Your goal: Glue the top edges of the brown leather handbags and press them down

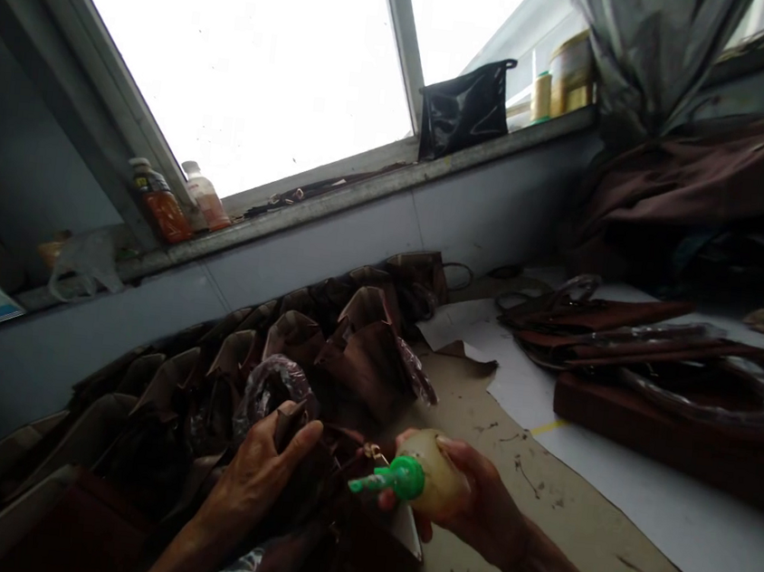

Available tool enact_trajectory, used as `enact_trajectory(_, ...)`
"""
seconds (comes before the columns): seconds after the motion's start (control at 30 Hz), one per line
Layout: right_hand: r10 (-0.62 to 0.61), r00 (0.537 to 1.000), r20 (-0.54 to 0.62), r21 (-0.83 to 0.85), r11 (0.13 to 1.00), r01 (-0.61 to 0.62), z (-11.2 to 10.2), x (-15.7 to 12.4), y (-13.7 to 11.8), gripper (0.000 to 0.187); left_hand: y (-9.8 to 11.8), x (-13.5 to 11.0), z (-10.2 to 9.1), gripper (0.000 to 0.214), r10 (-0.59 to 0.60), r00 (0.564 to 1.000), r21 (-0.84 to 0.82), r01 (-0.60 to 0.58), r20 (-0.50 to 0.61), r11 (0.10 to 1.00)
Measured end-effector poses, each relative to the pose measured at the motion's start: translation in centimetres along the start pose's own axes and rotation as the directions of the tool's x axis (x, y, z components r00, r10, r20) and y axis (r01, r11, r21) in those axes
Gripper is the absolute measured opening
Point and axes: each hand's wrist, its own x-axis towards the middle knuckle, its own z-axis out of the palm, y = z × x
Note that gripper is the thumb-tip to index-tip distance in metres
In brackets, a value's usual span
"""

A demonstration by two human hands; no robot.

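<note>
My right hand (486, 502) is wrapped round a squeeze bottle (436, 478) with a cloudy yellowish body and a green cap. Its green nozzle points left, over a dark brown leather bag (362, 539). My left hand (253, 473) is closed on an upper edge of a brown bag, thumb on the near side. Small gold-coloured hardware (374, 452) shows beside the bottle. Deep shadow hides most of the bag between my hands, and I cannot tell whether the nozzle touches it.
Several brown bags (231, 352) stand in a row along the wall. More bags with plastic-wrapped handles (615, 338) lie on white paper (659, 506) at right. Drink bottles (165, 204), a black pouch (465, 108) and a thread spool (540, 98) stand on the windowsill.
</note>
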Motion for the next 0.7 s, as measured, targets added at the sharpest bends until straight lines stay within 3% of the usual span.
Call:
enact_trajectory(0.1,0.056,0.998,0.012,0.042,0.998,-0.056,-0.4,0.8,0.3,0.047,1.0,-0.4,0.3,0.048,0.030,1.000,0.068,-0.030,-0.002,0.997)
enact_trajectory(0.2,0.059,0.998,0.023,0.077,0.995,-0.060,-0.4,1.3,0.2,0.052,1.1,-0.6,0.4,0.041,0.059,0.998,0.024,-0.060,0.037,0.998)
enact_trajectory(0.33,0.073,0.996,0.047,0.075,0.994,-0.077,0.9,1.7,-1.8,0.053,0.9,-1.1,-0.1,0.056,0.111,0.985,-0.067,-0.103,0.135,0.992)
enact_trajectory(0.43,0.128,0.990,0.064,0.038,0.991,-0.130,3.0,2.1,-4.3,0.047,1.3,-1.5,-0.1,0.069,0.153,0.966,-0.086,-0.137,0.207,0.987)
enact_trajectory(0.53,0.175,0.984,0.033,-0.031,0.984,-0.174,6.0,2.4,-6.1,0.045,1.9,-1.9,0.6,0.077,0.108,0.962,0.061,-0.127,0.252,0.990)
enact_trajectory(0.63,0.212,0.977,-0.028,-0.099,0.972,-0.214,9.1,2.8,-6.4,0.041,2.3,-2.0,1.5,0.077,0.077,0.984,0.215,-0.112,0.163,0.970)
enact_trajectory(0.7,0.186,0.979,-0.079,-0.095,0.977,-0.193,10.9,3.1,-5.9,0.041,2.3,-1.9,1.8,0.066,0.117,0.985,0.239,-0.145,0.128,0.960)
